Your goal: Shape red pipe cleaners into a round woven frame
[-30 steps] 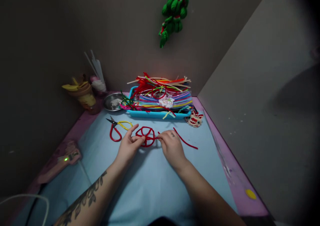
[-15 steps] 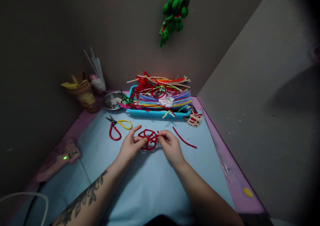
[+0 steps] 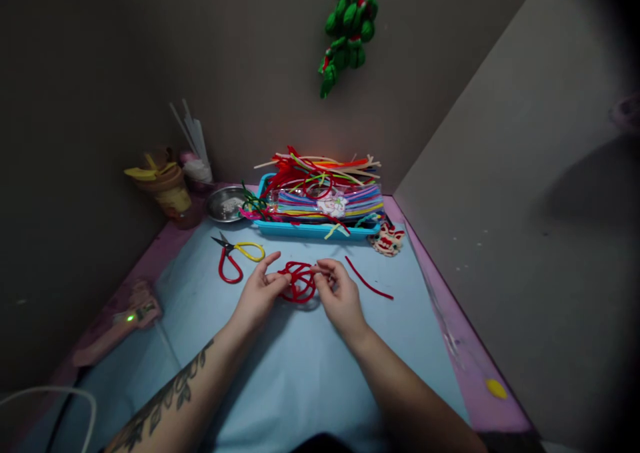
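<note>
Red looped form [image 3: 301, 299] at frame centre, over the surface [image 3: 300, 379]. Left hand [image 3: 259, 289] pinches its left rim; right hand [image 3: 344, 298] has fingertips at its right edge, though blur leaves their grip uncertain. Judgement: hold the left pinch firm, bend strands lightly, lest the loops distort. Loose red strip [image 3: 369, 280] beside right hand and spread scissors [image 3: 231, 255], left of centre, limit sideways room; blue tray [image 3: 310, 229] bounds the far side, upper centre.
</note>
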Demonstrator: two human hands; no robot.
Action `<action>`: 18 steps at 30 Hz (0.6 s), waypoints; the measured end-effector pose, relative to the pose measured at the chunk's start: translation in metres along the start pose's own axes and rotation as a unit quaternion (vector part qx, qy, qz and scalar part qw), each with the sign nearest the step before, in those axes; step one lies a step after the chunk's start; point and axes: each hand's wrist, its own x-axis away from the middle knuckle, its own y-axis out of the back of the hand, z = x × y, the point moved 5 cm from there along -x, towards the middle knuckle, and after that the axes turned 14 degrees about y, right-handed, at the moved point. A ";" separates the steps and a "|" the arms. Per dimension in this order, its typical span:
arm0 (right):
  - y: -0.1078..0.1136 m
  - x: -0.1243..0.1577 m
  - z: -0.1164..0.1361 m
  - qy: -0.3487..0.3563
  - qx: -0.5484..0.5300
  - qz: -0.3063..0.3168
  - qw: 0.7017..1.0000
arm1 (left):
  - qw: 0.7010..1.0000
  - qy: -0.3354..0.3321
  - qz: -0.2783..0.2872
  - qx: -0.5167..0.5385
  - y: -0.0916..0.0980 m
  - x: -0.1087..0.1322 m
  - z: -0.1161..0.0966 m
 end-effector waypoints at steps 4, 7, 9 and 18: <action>0.005 0.003 0.031 0.224 0.128 0.031 0.966 | 0.999 -0.006 -0.027 0.025 0.005 -0.002 0.000; -0.002 0.006 0.040 0.286 0.206 0.093 0.931 | 0.999 -0.013 -0.033 0.027 0.006 -0.002 -0.002; -0.008 0.007 0.041 0.294 0.241 0.111 0.918 | 0.999 -0.021 -0.033 0.020 0.006 -0.003 -0.002; -0.024 0.009 0.035 0.255 0.272 0.115 0.921 | 0.999 -0.020 -0.031 0.002 0.006 -0.002 0.002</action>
